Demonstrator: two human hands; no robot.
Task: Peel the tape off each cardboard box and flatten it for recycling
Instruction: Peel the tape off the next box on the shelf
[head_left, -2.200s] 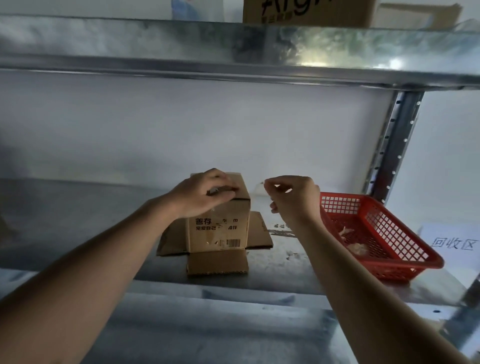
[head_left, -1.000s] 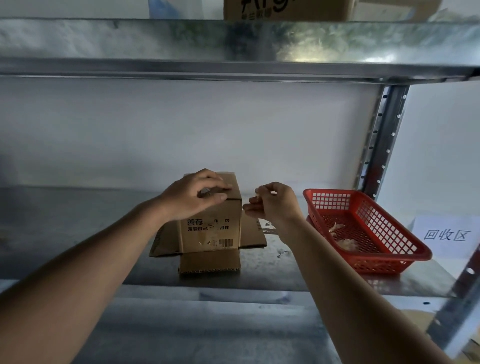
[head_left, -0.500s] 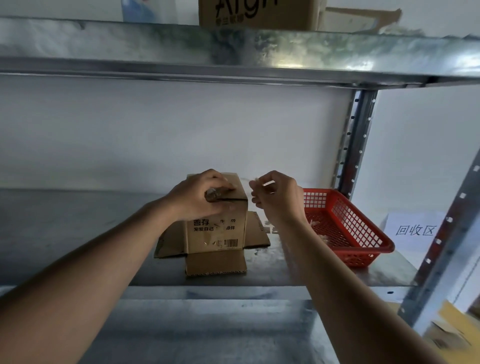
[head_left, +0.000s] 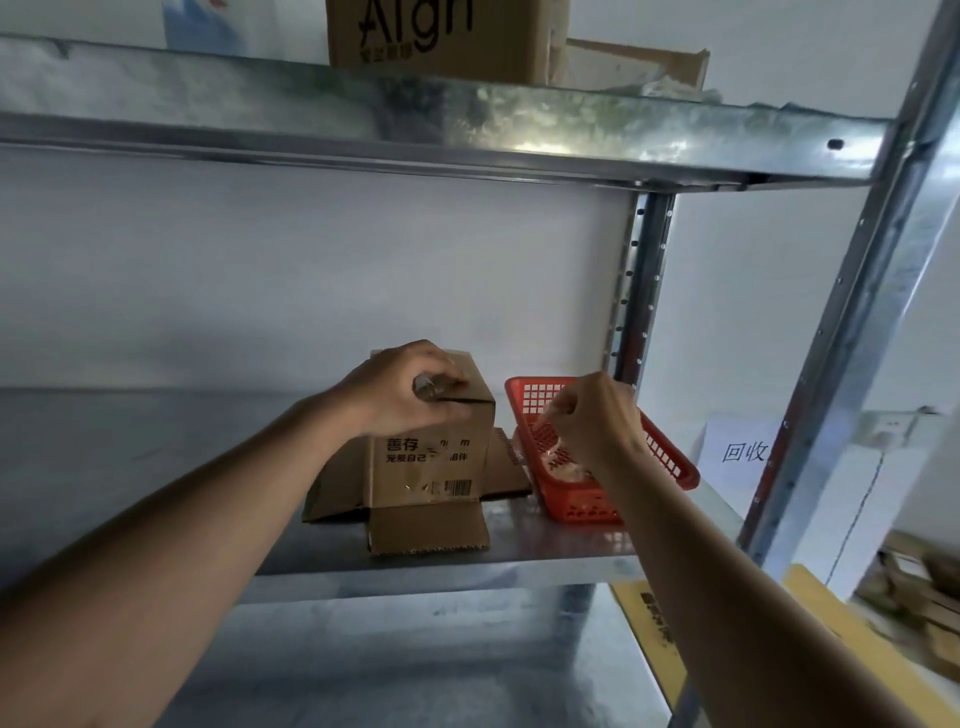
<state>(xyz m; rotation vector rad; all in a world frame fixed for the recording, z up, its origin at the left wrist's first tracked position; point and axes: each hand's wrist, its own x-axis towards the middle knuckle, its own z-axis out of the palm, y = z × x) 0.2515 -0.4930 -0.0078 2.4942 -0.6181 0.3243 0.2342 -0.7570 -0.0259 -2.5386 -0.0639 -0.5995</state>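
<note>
Metal shelf (head_left: 545, 558) | box (head_left: 431, 462) upright, L hand (head_left: 400, 395) gripping top

Left hand (head_left: 402, 392) clamped over top of the small cardboard box (head_left: 431, 457), which stands upright on the metal shelf (head_left: 156, 467) w/ bottom flaps splayed flat. Right hand (head_left: 589, 415) hovers over the red basket (head_left: 670, 467) just right of the box, fingers (head_left: 558, 410) curled, pinching a clear bit of tape (head_left: 545, 421), hard to make out. Crumpled scraps in basket. Bigger box (head_left: 436, 39) on upper shelf. Paper sign (head_left: 737, 449) far right.
</note>
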